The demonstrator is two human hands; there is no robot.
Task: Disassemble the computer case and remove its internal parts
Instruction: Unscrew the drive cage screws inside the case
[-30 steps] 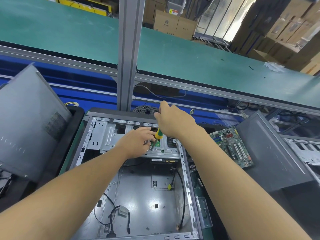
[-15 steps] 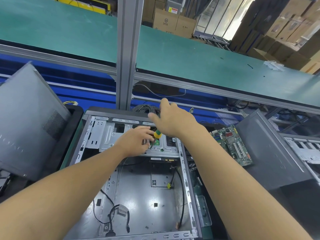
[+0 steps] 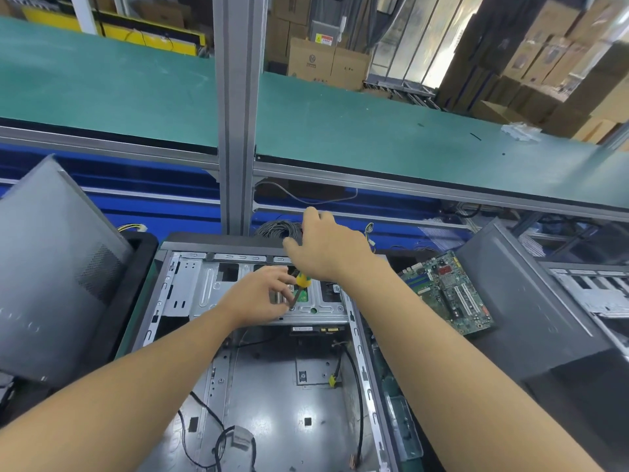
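I had the left hand [image 3: 258,296] pinching the screwdriver [image 3: 302,281] shaft against the drive cage [image 3: 204,289]. The right hand [image 3: 328,248] covered its handle, and I couldn't tell its grip. The open computer case [image 3: 269,379] held the cage and loose cables [image 3: 238,439]. The motherboard [image 3: 449,294] lay outside.

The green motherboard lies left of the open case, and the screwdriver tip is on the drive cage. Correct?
No: in the head view the motherboard lies right of the open case, not left. The screwdriver tip is on the drive cage, as said.
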